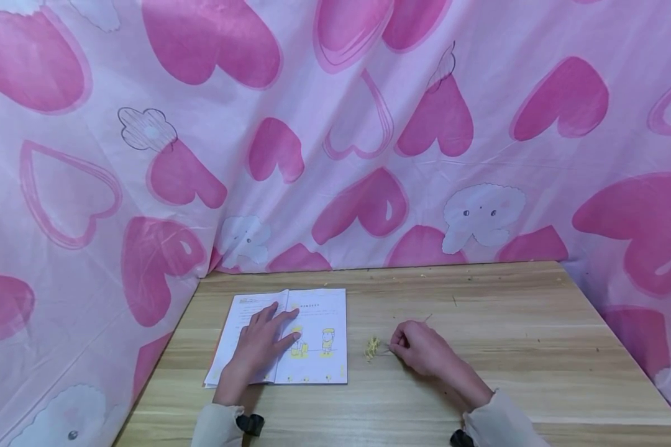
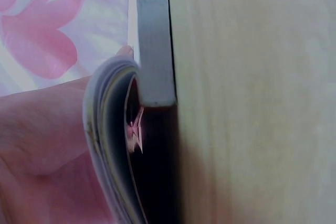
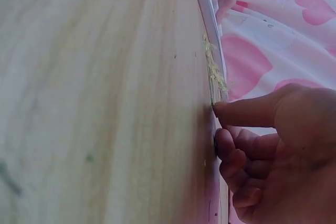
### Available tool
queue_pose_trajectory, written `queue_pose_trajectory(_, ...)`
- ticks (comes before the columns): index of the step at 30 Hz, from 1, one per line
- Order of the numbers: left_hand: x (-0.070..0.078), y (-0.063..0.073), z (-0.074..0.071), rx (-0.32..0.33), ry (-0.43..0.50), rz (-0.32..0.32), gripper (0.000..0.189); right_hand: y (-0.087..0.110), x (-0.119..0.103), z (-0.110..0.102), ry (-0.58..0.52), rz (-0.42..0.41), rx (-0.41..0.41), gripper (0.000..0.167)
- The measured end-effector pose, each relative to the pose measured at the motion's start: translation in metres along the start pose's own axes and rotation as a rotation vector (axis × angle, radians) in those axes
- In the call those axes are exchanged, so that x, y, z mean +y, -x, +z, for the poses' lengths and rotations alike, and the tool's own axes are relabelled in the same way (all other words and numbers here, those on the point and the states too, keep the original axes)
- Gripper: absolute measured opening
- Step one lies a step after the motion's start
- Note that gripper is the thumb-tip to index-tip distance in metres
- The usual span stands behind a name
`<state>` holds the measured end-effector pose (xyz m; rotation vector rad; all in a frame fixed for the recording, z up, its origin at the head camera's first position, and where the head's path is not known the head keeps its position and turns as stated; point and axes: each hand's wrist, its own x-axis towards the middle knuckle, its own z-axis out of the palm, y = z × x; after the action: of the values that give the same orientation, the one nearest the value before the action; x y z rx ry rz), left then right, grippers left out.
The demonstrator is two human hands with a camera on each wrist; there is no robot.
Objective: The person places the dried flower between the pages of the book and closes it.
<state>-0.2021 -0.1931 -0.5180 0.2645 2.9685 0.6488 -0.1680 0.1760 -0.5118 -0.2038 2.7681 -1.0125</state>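
An open book with printed text and yellow-tinted cartoon figures lies on the wooden table. My left hand rests across its left page and fold, fingers spread. In the left wrist view the book's curved page edges stand beside the palm. Right of the book is a small pale-yellow sprig, like a dried flower head, low over the tabletop. My right hand pinches its thin stem between thumb and forefinger, the other fingers curled in. From the right wrist view, the sprig points from the fingertips toward the book.
The wooden table carries scattered bits and thin stem pieces, mostly toward the back and right. A pink curtain with hearts hangs along the table's far edge and sides. Dark bands sit at both wrists over light sleeves.
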Motion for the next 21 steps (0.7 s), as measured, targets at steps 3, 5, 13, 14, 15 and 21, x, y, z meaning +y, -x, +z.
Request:
queue_pose_trajectory(3, 0.0, 0.0, 0.0, -0.002, -0.002, -0.001, 0.061, -0.001, 0.002, 0.001, -0.009, -0.031, -0.006, 0.016)
queue_pose_trajectory(5, 0.0, 0.0, 0.0, -0.004, -0.002, -0.003, 0.061, -0.002, 0.003, 0.002, -0.024, -0.064, 0.0, 0.015)
queue_pose_trajectory(13, -0.001, -0.001, 0.0, -0.006, -0.012, 0.006, 0.061, -0.012, -0.003, 0.009, -0.214, -0.144, 0.055, 0.007)
queue_pose_trajectory(14, -0.001, -0.001, 0.0, -0.01, -0.01, 0.003, 0.061, -0.013, -0.005, 0.011, -0.24, -0.152, 0.061, 0.007)
queue_pose_trajectory(15, -0.001, -0.001, 0.0, -0.011, -0.01, 0.005, 0.061, -0.015, -0.007, 0.014, -0.264, -0.161, 0.066, 0.007)
queue_pose_trajectory(21, -0.001, -0.001, 0.0, -0.018, -0.006, 0.007, 0.061, -0.028, -0.024, 0.033, -0.398, -0.211, 0.098, 0.004)
